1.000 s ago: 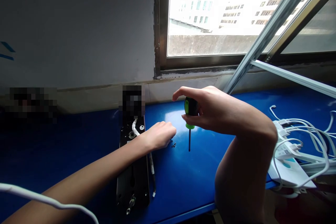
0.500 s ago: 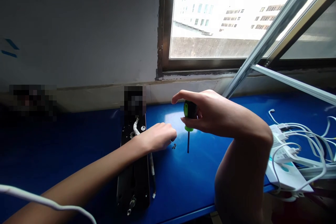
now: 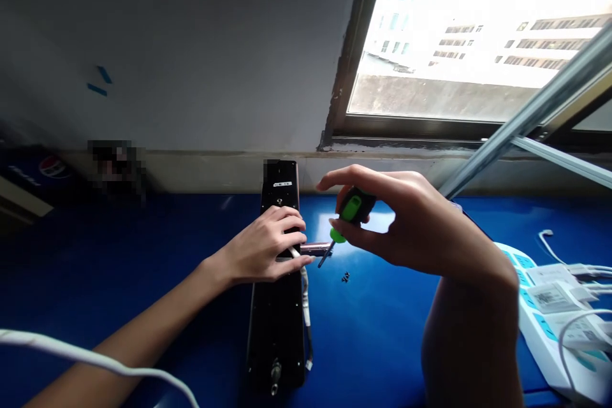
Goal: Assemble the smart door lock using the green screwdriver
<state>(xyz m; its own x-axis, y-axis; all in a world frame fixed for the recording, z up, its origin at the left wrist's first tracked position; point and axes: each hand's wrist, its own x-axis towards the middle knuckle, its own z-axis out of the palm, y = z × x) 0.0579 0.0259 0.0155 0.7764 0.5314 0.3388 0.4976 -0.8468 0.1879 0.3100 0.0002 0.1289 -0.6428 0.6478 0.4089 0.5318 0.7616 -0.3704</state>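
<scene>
My left hand lies across a long black metal panel, its fingers spread over the surface near the right edge. A shiny metal cylinder sticks out to the right beside its fingertips; its left end is hidden. My right hand grips a black-and-green screwdriver, tilted with its tip down to the left, close to the cylinder's right end. Several small dark screws lie in a cluster below the tip. A white-sleeved cable runs down the panel's right side, ending in a small white connector.
On the right stands a white power strip with plugged adapters and cables. A metal strut slants in front of the window. A white cable crosses the lower left over my left forearm. The blue table meets the wall behind.
My left hand has gone from a closed fist by the screws to lying spread on the panel. The screwdriver has tilted from upright, and the metal cylinder now shows. The view has shifted left.
</scene>
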